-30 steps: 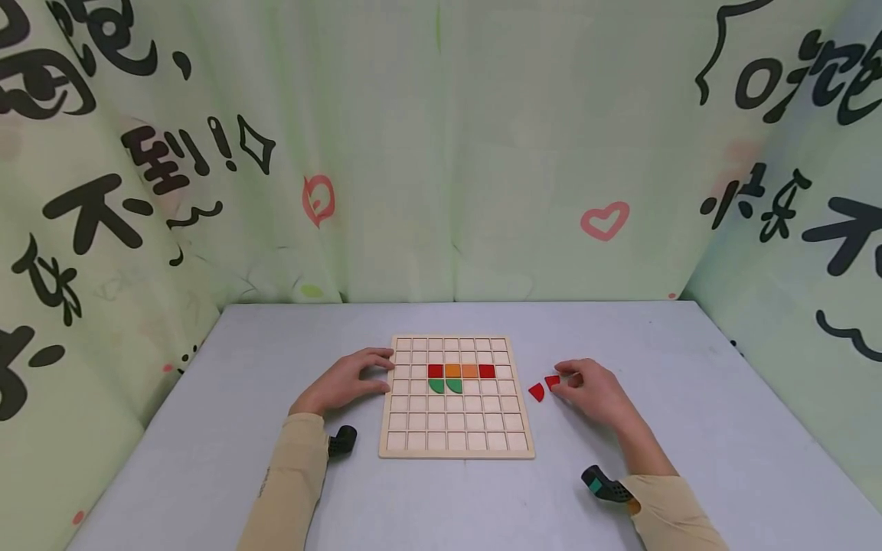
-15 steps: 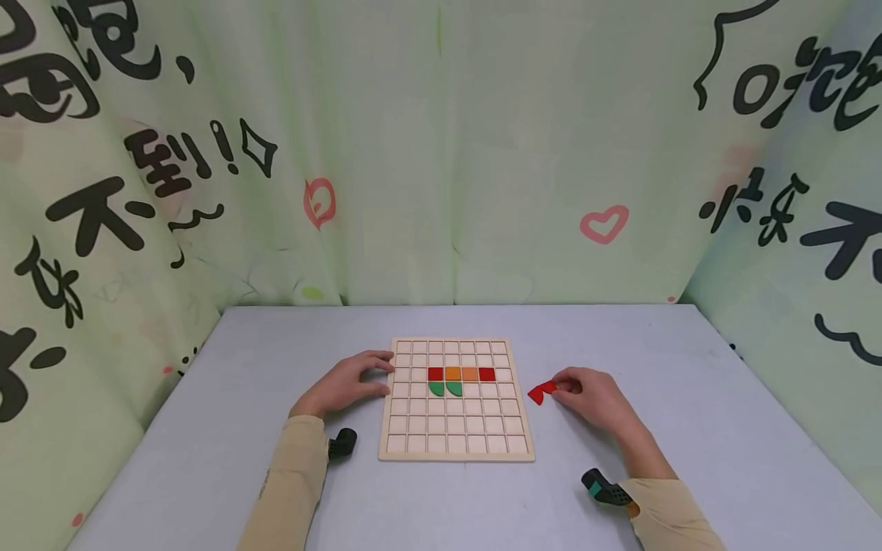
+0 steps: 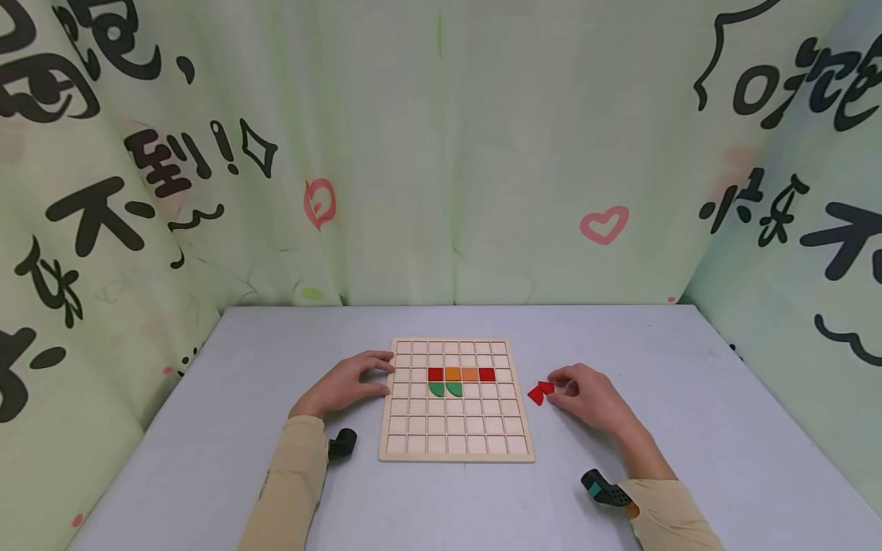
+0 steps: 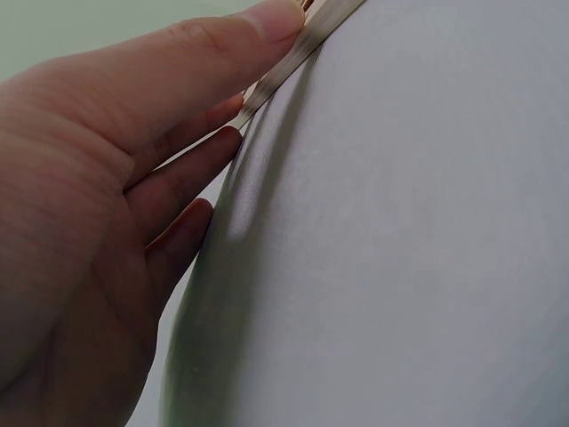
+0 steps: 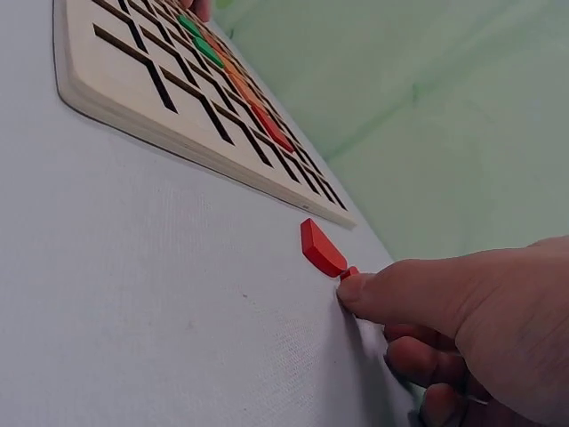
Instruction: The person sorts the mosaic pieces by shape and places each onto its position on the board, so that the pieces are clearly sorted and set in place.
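Observation:
In the head view a square wooden grid board (image 3: 456,451) lies flat. One row holds red and orange squares (image 3: 470,374); two green quarter-circle pieces (image 3: 436,389) lie just below. My left hand (image 3: 344,383) rests against the board's left edge, thumb and fingers extended and touching it. Right of the board, my right hand (image 3: 589,398) pinches a small red piece (image 3: 545,387) between thumb and fingertips at table level. Another red quarter-circle piece (image 3: 535,396) lies against or very near it. In the right wrist view my thumb hides most of the pinched piece.
The board stands on a pale table (image 3: 310,505). Behind and at both sides hangs a light green curtain (image 3: 393,153) with black lettering and pink hearts. Black wrist devices (image 3: 342,444) sit at both sleeves.
My right hand has shifted slightly left and back up, and the pinched red piece has moved closer against the other red piece. My left hand and the board stay still.

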A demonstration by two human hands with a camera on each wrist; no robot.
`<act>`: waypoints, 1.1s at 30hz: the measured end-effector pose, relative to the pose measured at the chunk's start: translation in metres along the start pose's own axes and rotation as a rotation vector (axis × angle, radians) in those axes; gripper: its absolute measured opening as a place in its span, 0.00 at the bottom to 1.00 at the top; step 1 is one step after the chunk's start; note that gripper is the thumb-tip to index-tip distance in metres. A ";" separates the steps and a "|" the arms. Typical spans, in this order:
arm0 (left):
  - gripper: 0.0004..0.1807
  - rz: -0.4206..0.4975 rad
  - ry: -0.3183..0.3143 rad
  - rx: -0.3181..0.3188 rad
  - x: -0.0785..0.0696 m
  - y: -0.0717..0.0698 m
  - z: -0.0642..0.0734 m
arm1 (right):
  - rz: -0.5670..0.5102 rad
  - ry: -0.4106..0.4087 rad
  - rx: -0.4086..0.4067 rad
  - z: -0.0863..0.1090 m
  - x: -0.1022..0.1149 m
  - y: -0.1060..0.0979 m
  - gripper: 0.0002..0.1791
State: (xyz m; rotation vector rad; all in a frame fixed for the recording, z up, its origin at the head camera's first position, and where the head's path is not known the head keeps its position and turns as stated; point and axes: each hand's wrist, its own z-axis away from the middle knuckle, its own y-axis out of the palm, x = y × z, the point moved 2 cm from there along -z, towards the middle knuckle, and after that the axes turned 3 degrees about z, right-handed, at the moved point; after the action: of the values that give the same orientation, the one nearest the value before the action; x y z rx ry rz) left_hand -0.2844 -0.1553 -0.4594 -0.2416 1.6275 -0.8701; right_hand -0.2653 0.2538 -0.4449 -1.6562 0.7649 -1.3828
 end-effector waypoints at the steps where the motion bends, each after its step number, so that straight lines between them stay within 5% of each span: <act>1: 0.20 0.002 0.000 -0.001 0.000 0.000 0.000 | 0.003 -0.006 0.000 0.000 0.000 0.000 0.16; 33: 0.20 -0.008 -0.016 -0.001 0.003 0.001 -0.002 | 0.011 -0.087 -0.065 -0.001 0.007 0.003 0.17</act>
State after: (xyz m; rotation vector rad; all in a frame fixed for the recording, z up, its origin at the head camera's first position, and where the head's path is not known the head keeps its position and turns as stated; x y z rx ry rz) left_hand -0.2869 -0.1555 -0.4622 -0.2553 1.6132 -0.8708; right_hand -0.2643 0.2457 -0.4443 -1.7479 0.7752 -1.2814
